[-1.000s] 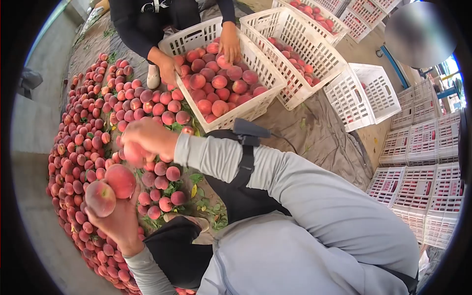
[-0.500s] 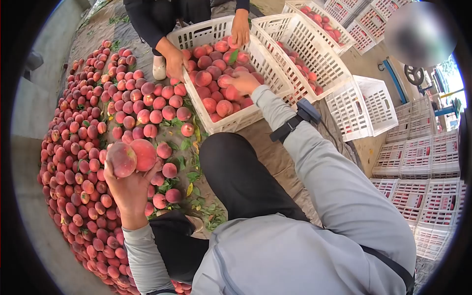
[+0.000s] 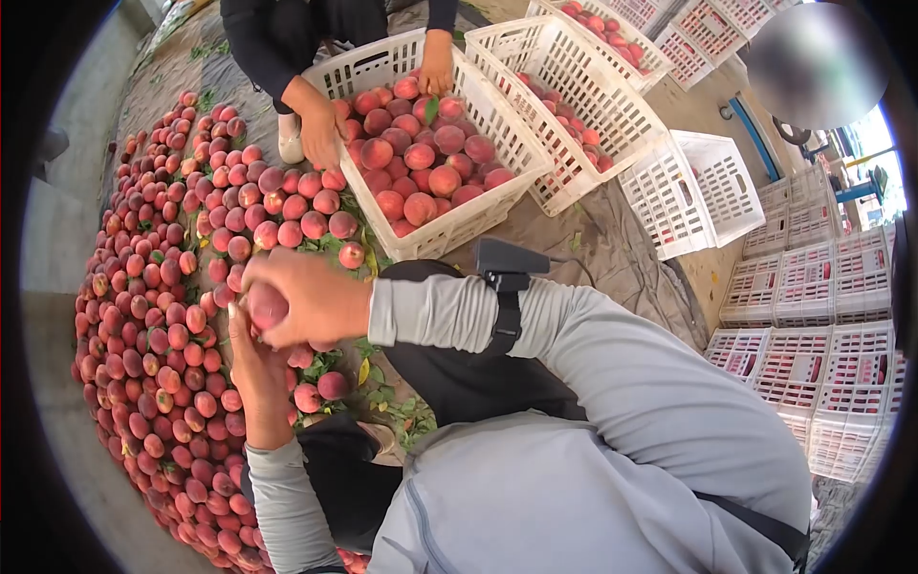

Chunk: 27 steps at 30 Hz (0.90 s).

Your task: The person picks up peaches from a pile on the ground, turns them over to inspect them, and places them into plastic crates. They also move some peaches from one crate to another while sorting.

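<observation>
Two hands (image 3: 314, 298) clasped around one peach (image 3: 267, 307), some room between them and the nearest crate's rim (image 3: 470, 216).

Room above crate (image 3: 449, 229), co-worker's hands (image 3: 321, 126) alongside

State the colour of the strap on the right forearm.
The strap is black; the head view shows it best.

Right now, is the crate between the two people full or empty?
Partly full: many peaches lie inside the crate, but its slotted walls show above them.
</observation>
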Each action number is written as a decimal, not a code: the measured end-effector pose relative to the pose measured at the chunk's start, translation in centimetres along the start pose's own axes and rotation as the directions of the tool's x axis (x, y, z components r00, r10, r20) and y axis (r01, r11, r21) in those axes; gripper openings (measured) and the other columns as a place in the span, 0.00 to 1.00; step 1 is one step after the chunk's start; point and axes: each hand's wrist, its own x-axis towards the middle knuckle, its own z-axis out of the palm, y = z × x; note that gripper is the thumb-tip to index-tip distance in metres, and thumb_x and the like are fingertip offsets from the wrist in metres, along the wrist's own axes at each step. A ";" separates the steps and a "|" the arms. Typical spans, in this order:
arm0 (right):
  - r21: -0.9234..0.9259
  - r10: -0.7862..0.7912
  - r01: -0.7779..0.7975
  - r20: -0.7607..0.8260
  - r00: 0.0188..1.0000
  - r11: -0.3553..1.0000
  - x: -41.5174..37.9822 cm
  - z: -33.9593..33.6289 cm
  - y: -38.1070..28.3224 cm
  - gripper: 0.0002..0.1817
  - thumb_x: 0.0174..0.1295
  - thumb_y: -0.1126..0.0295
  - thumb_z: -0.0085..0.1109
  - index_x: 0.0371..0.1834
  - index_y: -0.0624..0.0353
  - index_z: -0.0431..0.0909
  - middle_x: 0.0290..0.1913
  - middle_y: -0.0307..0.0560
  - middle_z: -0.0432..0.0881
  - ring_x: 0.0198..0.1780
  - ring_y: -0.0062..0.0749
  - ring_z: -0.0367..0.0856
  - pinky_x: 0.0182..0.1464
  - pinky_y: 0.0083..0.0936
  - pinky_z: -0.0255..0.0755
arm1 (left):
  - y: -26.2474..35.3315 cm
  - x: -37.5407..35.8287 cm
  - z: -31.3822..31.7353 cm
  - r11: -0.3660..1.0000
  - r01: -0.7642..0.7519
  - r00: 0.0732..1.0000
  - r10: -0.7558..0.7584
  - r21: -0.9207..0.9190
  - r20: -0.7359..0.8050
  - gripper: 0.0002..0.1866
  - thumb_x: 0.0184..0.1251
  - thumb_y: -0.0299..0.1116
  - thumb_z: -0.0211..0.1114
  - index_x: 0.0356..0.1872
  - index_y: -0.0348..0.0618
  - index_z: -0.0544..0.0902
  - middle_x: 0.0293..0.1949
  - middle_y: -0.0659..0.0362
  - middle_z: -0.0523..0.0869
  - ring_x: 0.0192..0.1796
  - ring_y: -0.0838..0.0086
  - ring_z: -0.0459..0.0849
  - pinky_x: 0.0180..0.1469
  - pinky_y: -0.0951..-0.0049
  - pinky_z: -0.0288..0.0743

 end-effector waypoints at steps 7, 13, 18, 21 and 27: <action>0.593 0.539 -0.571 0.257 0.802 0.567 1.5 -3.2 3.0 0.11 0.59 0.64 0.63 0.40 0.60 0.81 0.41 0.41 0.82 0.38 0.23 0.80 0.42 0.21 0.75 | 1.6 -0.7 0.6 0.984 -0.119 0.970 0.144 -0.130 0.197 0.25 0.76 0.47 0.49 0.65 0.44 0.67 0.67 0.53 0.66 0.68 0.57 0.68 0.67 0.46 0.68; 0.715 0.465 -0.469 0.224 0.856 0.518 1.7 -3.8 4.3 0.16 0.60 0.57 0.63 0.42 0.57 0.80 0.40 0.42 0.81 0.39 0.24 0.81 0.31 0.27 0.78 | 2.3 -1.4 1.7 0.973 -0.152 0.971 0.179 -0.174 0.157 0.28 0.74 0.46 0.53 0.69 0.46 0.61 0.68 0.53 0.62 0.68 0.55 0.67 0.67 0.48 0.68; 0.698 0.690 -0.425 -0.137 0.711 0.577 -0.5 -11.2 9.0 0.21 0.64 0.53 0.59 0.53 0.56 0.75 0.49 0.44 0.77 0.47 0.35 0.81 0.41 0.44 0.84 | 2.9 -2.2 1.0 0.969 -0.167 0.978 0.186 -0.184 0.095 0.32 0.71 0.42 0.58 0.72 0.50 0.58 0.69 0.53 0.61 0.69 0.54 0.67 0.66 0.51 0.68; 0.661 0.790 -0.465 -0.349 0.504 0.589 -2.3 -16.4 15.8 0.22 0.61 0.56 0.62 0.52 0.58 0.75 0.44 0.45 0.78 0.44 0.38 0.80 0.37 0.44 0.81 | 3.2 -2.4 0.6 0.970 -0.222 0.973 0.227 -0.099 0.044 0.35 0.68 0.40 0.61 0.72 0.50 0.57 0.70 0.53 0.59 0.69 0.55 0.67 0.66 0.53 0.69; -0.270 0.671 -0.875 -0.563 0.483 0.403 -5.2 -23.8 22.9 0.24 0.60 0.52 0.60 0.48 0.62 0.82 0.46 0.57 0.85 0.49 0.47 0.83 0.54 0.35 0.75 | 3.2 -2.2 1.0 0.979 -0.148 0.982 0.162 -0.140 0.094 0.34 0.66 0.39 0.60 0.72 0.47 0.57 0.68 0.52 0.61 0.67 0.55 0.69 0.66 0.54 0.70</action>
